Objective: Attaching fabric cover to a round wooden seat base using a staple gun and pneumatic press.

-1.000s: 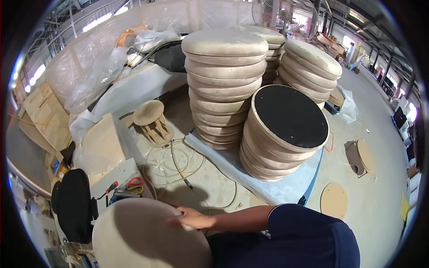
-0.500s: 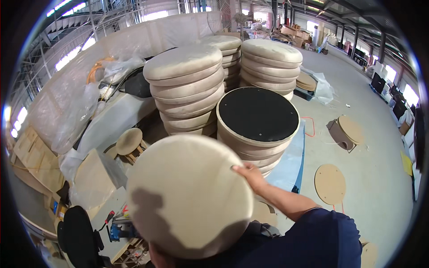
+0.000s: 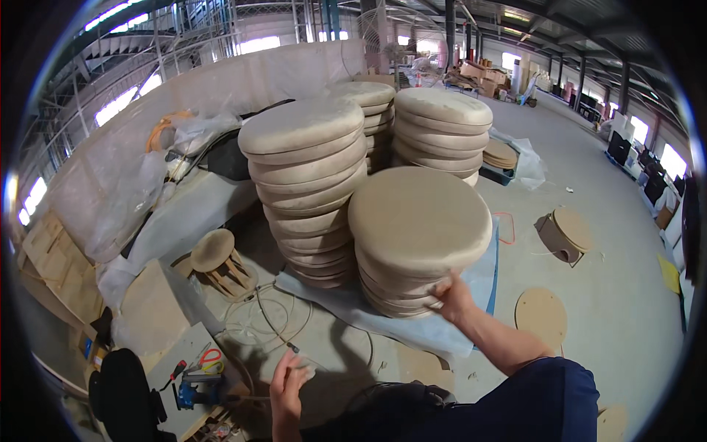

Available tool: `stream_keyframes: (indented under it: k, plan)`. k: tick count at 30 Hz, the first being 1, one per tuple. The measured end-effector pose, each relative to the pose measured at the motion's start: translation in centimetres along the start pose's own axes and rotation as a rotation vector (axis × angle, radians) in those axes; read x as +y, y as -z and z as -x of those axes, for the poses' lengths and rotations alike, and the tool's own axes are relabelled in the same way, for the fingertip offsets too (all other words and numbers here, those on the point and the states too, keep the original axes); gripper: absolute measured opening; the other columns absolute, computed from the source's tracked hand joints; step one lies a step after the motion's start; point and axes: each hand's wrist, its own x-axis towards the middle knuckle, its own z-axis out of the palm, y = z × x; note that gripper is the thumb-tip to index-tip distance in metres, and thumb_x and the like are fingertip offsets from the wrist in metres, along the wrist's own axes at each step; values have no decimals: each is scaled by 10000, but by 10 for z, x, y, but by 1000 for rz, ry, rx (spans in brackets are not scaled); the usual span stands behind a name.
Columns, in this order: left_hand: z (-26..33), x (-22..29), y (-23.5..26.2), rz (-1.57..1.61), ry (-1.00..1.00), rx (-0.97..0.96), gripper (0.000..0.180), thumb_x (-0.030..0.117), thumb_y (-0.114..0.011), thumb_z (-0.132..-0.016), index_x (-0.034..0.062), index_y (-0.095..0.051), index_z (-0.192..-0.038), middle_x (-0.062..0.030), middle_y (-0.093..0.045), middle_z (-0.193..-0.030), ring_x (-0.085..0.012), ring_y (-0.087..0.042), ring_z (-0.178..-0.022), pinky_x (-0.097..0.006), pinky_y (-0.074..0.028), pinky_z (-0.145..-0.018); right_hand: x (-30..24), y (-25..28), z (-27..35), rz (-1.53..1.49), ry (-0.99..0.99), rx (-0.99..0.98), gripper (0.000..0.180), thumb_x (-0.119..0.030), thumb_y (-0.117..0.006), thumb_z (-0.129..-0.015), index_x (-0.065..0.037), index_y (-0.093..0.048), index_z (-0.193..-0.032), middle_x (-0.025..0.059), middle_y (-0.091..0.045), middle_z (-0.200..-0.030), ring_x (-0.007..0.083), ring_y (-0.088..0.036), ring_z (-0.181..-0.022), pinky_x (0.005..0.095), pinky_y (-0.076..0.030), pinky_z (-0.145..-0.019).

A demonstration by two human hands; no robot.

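Observation:
A round beige padded seat [image 3: 420,219], its plain fabric side up, tops the front stack of similar seats [image 3: 401,300]. Against this stack's right side, just below the top seat's rim, is my right hand [image 3: 453,296]. Its thumb and fingers are apart and not wrapped round the seat. Lower down, my left hand [image 3: 289,383] hovers over the floor with its fingers stretched out and nothing in it. Near its fingertips lies the end of a dark air hose [image 3: 276,328].
Taller seat stacks [image 3: 305,184] [image 3: 443,132] stand behind, on blue-white sheeting [image 3: 335,306]. At left are a wooden stool [image 3: 213,250] and a bench [image 3: 173,376] with red-handled scissors [image 3: 210,355], a screwdriver [image 3: 177,370] and a blue tool [image 3: 190,395]. Round boards [image 3: 541,318] lie at right.
The seat that my right hand held in front of me now lies on the front stack, covering its black top. My left hand has come into view, empty.

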Motion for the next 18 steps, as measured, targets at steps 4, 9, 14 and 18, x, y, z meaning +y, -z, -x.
stream_keyframes:
  k: [4, 9, 14, 18]
  plan:
    - [44, -93, 51, 108, 194, 347, 455, 135, -579, -1102, -40, -536, -1520, -157, -697, -1332, -241, -716, -1124, -367, -578, -984, 36, -36, 18, -41, -33, 5, 627, -716, -546, -1035, -147, -509, -775, 120, -656, -955, 339, -668, -893, 635, -534, -907]
    - [91, -142, 84, 280, 55, 435, 426, 180, -587, -1114, -53, -570, -1470, -109, -711, -1255, -195, -713, -1037, -309, -581, -883, -12, -9, -25, 19, 288, 212, 711, -771, -544, -1003, -61, -576, -1008, 78, -622, -810, 247, -685, -742, 436, -604, -733]
    - [89, -159, 79, 12, 61, 453, 368, 139, -648, -1069, -55, -651, -1381, -96, -738, -1175, -165, -702, -1039, -304, -563, -922, -35, -11, -34, 153, 342, 199, 767, -730, -480, -1050, 30, -576, -1083, 105, -611, -788, 235, -660, -640, 449, -628, -675]
    - [94, -139, 56, -194, 86, 459, 347, 121, -672, -1051, -53, -674, -1352, -92, -747, -1147, -156, -699, -1048, -303, -549, -963, -63, 0, -56, 213, 371, 253, 797, -745, -483, -1035, 47, -563, -1047, 119, -613, -789, 233, -639, -601, 463, -659, -648]
